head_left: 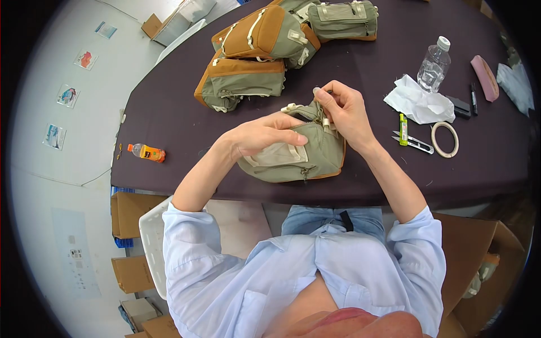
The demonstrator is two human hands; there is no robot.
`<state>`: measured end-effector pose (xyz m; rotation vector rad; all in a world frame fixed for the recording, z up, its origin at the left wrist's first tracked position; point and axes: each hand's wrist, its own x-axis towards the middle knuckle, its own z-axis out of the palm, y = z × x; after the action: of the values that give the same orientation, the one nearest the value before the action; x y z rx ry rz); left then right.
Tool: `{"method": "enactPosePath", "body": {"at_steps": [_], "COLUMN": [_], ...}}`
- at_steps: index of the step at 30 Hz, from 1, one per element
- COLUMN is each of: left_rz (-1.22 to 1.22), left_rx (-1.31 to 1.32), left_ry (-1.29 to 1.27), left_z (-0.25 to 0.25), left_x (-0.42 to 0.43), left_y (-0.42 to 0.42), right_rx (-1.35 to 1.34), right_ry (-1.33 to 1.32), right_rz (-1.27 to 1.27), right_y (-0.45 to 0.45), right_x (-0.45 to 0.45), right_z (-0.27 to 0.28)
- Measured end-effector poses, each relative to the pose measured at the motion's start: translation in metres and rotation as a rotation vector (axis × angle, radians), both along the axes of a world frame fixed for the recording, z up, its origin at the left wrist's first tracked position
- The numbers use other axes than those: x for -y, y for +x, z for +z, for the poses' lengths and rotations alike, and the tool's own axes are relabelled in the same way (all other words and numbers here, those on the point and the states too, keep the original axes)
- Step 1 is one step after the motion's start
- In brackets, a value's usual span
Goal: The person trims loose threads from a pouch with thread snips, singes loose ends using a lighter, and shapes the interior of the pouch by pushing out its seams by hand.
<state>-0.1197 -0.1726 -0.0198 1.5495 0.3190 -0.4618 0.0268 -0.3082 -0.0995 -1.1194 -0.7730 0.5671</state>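
Note:
A green bag with tan trim [321, 155] rests on the dark table before me, its top zipper partly open. My left hand [267, 134] lies over the bag's near side, the thumb on the fabric and the other fingers reaching into the opening, partly hidden. At the bag's right end, my right hand [342, 110] is raised with thumb and index finger pinched together near the zipper's end. What sits in that pinch is too small to make out.
Several similar bags [248, 76] lie at the far side. Rightward are a water bottle [433, 70], white cloth [420, 101], snips [414, 143], a tape roll [444, 139] and a pink case [484, 79]. An orange drink bottle [147, 152] lies on the left.

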Motion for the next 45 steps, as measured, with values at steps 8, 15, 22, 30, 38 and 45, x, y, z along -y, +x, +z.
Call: {"method": "enactPosePath", "body": {"at_steps": [8, 15, 22, 30, 38, 45], "left_rz": [0.039, 0.186, 0.191, 0.331, 0.403, 0.405], "left_rx": [-0.23, 0.097, 0.336, 0.279, 0.268, 0.29], "left_ry": [0.268, 0.142, 0.159, -0.171, -0.317, -0.281], "left_z": [0.0, 0.004, 0.019, 0.001, -0.007, -0.007], "left_x": [0.022, 0.02, 0.016, 0.014, 0.009, 0.009], "left_y": [0.015, -0.008, -0.024, -0.032, -0.033, -0.037], "right_rx": [0.048, 0.585, 1.11, 1.161, 1.106, 1.053], "right_ry": [0.03, 0.086, 0.149, 0.184, 0.145, 0.152], "right_rz": [-0.135, -0.215, -0.326, -0.113, -0.042, 0.012], "right_y": [-0.006, -0.017, -0.014, 0.004, 0.003, 0.0], "right_x": [-0.007, 0.037, 0.028, 0.009, 0.007, 0.007], "right_z": [-0.012, -0.004, 0.034, 0.021, 0.016, 0.015]}}
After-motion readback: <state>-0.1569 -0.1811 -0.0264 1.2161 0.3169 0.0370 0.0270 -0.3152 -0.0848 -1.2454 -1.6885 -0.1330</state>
